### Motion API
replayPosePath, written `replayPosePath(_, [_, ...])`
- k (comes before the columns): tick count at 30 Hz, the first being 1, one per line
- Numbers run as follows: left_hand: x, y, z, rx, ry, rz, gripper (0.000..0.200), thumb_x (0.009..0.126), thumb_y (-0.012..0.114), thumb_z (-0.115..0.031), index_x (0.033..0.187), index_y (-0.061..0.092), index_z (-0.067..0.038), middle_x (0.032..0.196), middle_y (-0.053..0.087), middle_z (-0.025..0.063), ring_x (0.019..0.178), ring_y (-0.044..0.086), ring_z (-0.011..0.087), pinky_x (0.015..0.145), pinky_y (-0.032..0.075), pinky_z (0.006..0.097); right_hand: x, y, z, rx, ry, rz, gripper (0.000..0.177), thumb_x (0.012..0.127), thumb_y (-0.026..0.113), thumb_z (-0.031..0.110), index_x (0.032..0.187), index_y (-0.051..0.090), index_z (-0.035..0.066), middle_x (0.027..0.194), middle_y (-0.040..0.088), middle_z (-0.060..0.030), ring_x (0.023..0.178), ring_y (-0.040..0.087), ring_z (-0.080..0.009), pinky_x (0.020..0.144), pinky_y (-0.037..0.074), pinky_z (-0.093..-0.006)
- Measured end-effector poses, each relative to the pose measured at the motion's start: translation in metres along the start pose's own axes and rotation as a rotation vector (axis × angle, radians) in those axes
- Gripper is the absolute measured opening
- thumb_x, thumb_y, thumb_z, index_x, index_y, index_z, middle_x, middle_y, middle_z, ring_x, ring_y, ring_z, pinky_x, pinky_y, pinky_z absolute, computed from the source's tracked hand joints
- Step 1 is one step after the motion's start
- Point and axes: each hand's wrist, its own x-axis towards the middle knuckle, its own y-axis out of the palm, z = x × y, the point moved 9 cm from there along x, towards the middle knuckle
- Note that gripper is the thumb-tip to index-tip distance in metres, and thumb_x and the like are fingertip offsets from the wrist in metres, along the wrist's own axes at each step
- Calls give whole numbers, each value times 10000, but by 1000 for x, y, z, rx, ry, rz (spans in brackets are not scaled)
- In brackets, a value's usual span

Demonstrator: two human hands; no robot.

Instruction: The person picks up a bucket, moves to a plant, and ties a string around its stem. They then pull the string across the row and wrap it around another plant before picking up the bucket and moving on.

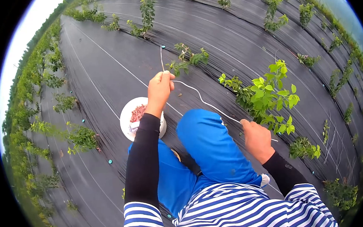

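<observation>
A thin white cord (204, 100) runs between my two hands in a slack curve. My left hand (159, 91) is closed on it, above the white bucket (125, 117), and a short length sticks up past the fingers toward a small teal disc (163, 46) on the ground cover. My right hand (256, 139) is closed round the cord's other end, whose tip shows beyond the fist, beside a leafy green plant (267, 92). Reddish-pink pieces (138, 113) and a whitish packet (134, 127) lie inside the bucket, partly hidden by my left forearm.
Black ground cover (103, 64) with white lines spreads all around. Rows of green plants stand on both sides, one small plant (188, 58) near my left hand. My blue-clad knee (205, 130) is between my arms. Dry twigs (335, 143) lie at right.
</observation>
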Motion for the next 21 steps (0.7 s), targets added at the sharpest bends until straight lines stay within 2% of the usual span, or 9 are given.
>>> replayPosePath(1, [2, -5, 2, -2, -6, -10, 276, 941, 477, -261, 863, 599, -26, 577, 493, -24, 497, 387, 43, 461, 310, 213, 3, -13, 1, 243, 5, -80, 151, 836, 538, 81, 979, 586, 74, 763, 613, -106, 658, 611, -265, 549, 470, -352])
replayPosePath(2, [3, -10, 12, -198, -110, -41, 257, 941, 475, -256, 871, 580, -33, 578, 479, -23, 473, 360, 47, 435, 282, 211, 1, -22, 1, 490, 19, -155, 137, 869, 518, 79, 983, 590, 52, 809, 636, -121, 665, 621, -248, 560, 472, -328])
replayPosePath(4, [1, -10, 28, -587, -303, -91, 219, 941, 473, -247, 888, 542, -46, 579, 451, -21, 425, 307, 55, 383, 225, 207, -9, -4, 2, 685, 58, -89, 135, 886, 507, 96, 976, 591, 40, 794, 635, -131, 655, 617, -263, 561, 464, -332])
replayPosePath(6, [-1, -7, 34, -780, -334, -121, 208, 950, 466, -248, 898, 537, -60, 570, 427, -22, 424, 300, 58, 380, 222, 200, -13, 7, 3, 952, 142, 6, 145, 910, 491, 107, 967, 603, 35, 739, 624, -132, 621, 598, -265, 552, 438, -312])
replayPosePath(8, [-5, -9, 25, -829, -189, -37, 225, 962, 442, -250, 885, 542, -64, 553, 416, -21, 425, 304, 60, 381, 230, 202, -14, 7, 2, 908, 205, 145, 161, 910, 491, 143, 937, 611, 39, 712, 621, -127, 628, 603, -268, 564, 445, -325])
replayPosePath(12, [-19, -28, 12, -809, -130, 101, 249, 972, 419, -254, 879, 552, -65, 533, 412, -18, 429, 314, 64, 386, 245, 209, -21, -5, -7, 727, 218, 249, 213, 913, 488, 200, 881, 619, 35, 690, 617, -130, 622, 600, -274, 579, 450, -342])
replayPosePath(15, [-39, -25, -24, -1127, 74, 406, 259, 983, 400, -245, 903, 567, -63, 520, 409, -17, 431, 313, 67, 396, 255, 216, -30, -8, -14, 817, 261, 263, 255, 914, 500, 237, 820, 610, 27, 689, 610, -114, 623, 597, -268, 598, 454, -334])
replayPosePath(18, [-49, -38, -36, -1256, 234, 316, 278, 985, 401, -256, 915, 569, -45, 526, 418, -14, 439, 299, 73, 418, 247, 225, -40, 0, 2, 1040, 208, 381, 245, 922, 495, 211, 809, 602, 23, 692, 604, -110, 619, 599, -258, 594, 455, -333])
replayPosePath(21, [-56, -47, -49, -1087, 358, 190, 230, 983, 420, -233, 940, 550, -48, 537, 390, -27, 466, 290, 58, 430, 240, 209, -49, -12, 16, 968, 134, 349, 236, 926, 499, 204, 797, 599, 35, 690, 594, -121, 599, 585, -277, 573, 455, -328])
